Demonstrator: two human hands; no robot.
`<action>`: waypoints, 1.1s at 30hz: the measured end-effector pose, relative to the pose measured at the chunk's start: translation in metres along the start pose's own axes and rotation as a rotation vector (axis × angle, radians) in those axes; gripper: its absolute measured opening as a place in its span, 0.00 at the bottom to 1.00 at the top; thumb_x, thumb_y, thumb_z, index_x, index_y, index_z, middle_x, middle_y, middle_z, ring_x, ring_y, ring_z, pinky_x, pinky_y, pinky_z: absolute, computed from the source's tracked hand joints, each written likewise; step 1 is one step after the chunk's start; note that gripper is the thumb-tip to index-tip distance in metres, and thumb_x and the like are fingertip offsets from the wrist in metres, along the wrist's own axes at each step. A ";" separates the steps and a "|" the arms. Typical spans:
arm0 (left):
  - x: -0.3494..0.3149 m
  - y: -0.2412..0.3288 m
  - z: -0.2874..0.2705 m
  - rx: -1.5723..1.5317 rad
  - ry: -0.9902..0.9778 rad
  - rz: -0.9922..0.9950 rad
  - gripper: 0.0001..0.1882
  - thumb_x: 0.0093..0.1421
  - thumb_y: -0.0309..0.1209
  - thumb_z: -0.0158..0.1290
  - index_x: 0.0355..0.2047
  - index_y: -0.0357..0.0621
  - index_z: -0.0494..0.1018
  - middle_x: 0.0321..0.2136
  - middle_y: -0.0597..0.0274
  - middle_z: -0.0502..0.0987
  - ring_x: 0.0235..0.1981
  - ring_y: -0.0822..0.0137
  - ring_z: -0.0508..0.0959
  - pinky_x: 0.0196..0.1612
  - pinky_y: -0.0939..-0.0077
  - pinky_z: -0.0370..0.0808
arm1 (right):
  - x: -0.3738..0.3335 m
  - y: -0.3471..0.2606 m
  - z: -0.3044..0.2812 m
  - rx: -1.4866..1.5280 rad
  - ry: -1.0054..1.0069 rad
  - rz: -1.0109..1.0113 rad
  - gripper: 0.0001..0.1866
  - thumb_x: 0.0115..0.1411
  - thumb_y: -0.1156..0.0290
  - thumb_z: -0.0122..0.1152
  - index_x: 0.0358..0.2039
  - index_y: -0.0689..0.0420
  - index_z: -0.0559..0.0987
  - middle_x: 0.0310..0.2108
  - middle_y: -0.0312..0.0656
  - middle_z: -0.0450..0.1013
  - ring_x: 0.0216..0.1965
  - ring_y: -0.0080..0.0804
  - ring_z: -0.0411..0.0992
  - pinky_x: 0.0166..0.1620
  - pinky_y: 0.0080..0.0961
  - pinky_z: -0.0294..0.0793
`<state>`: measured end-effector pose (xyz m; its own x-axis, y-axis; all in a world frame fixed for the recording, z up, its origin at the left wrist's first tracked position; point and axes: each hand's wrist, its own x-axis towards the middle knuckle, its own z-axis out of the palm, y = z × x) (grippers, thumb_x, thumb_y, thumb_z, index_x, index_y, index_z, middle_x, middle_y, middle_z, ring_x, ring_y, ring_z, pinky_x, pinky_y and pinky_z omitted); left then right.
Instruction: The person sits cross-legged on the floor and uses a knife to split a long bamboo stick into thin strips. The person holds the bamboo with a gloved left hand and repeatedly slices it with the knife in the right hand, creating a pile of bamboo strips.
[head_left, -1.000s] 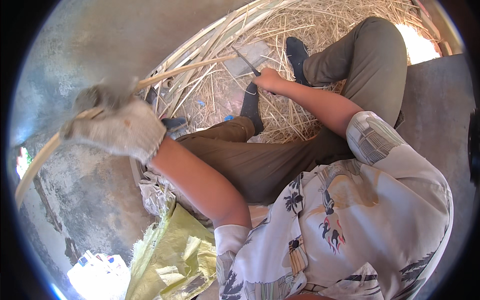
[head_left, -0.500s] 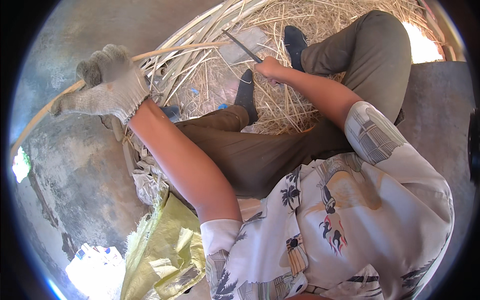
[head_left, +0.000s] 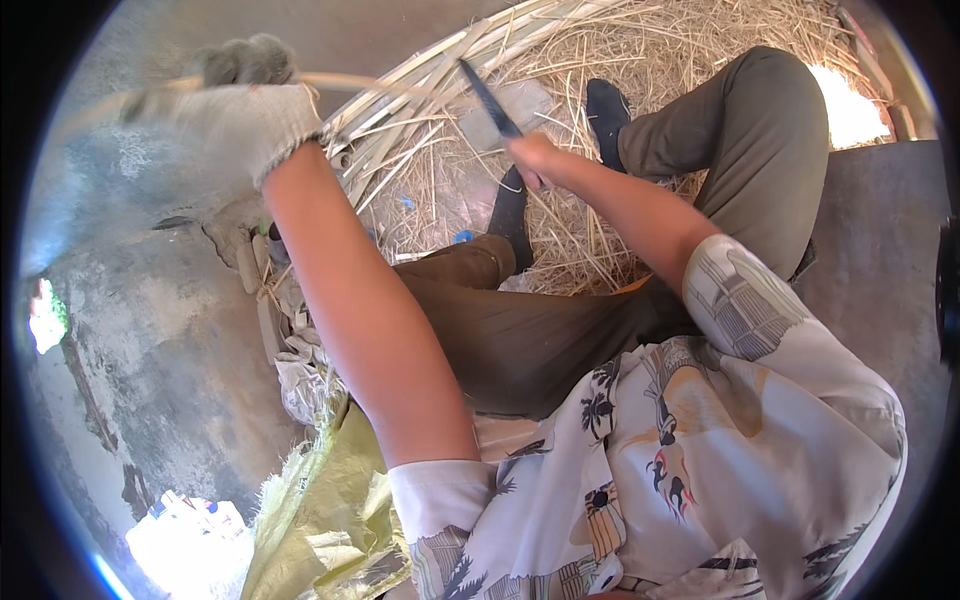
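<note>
Strip [head_left: 345,82] upper left, long axis crossing left to right through gloved left hand [head_left: 240,108], nearer one, blurred fingers curled round it; right end toward knife [head_left: 487,102], contact unclear; right hand [head_left: 535,158] closed round handle; straw [head_left: 680,60] beyond.

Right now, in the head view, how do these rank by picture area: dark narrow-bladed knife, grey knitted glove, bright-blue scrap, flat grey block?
Largest to smallest:
1. Grey knitted glove, motion-blurred
2. Flat grey block, partly covered
3. Dark narrow-bladed knife, overlapping the block
4. Bright-blue scrap
</note>
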<state>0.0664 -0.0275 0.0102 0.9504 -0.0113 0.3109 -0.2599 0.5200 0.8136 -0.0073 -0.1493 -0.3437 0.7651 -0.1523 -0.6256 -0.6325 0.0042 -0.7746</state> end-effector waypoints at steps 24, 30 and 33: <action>-0.009 -0.007 0.047 0.246 0.034 0.140 0.40 0.54 0.80 0.31 0.11 0.58 0.45 0.09 0.75 0.43 0.09 0.75 0.44 0.13 0.79 0.41 | -0.030 -0.076 -0.015 0.310 0.415 -0.606 0.17 0.56 0.59 0.59 0.27 0.64 0.78 0.20 0.46 0.75 0.24 0.36 0.74 0.31 0.32 0.72; -0.012 0.002 0.052 0.221 0.185 0.144 0.36 0.61 0.72 0.34 0.13 0.56 0.51 0.08 0.76 0.48 0.09 0.77 0.48 0.12 0.78 0.44 | -0.001 0.095 -0.047 -0.146 0.213 0.200 0.16 0.56 0.64 0.57 0.25 0.68 0.77 0.16 0.48 0.72 0.12 0.38 0.70 0.14 0.38 0.64; -0.020 0.005 0.035 0.212 0.322 0.143 0.38 0.57 0.76 0.37 0.11 0.59 0.47 0.07 0.77 0.47 0.09 0.78 0.46 0.12 0.76 0.43 | -0.014 0.039 -0.045 -0.005 0.174 0.095 0.17 0.55 0.62 0.58 0.21 0.66 0.76 0.13 0.45 0.70 0.11 0.36 0.68 0.14 0.37 0.64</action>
<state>0.0396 -0.0546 0.0257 0.8982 0.3340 0.2858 -0.3909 0.3091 0.8670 -0.0476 -0.1917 -0.3609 0.6694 -0.3204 -0.6702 -0.7021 0.0219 -0.7117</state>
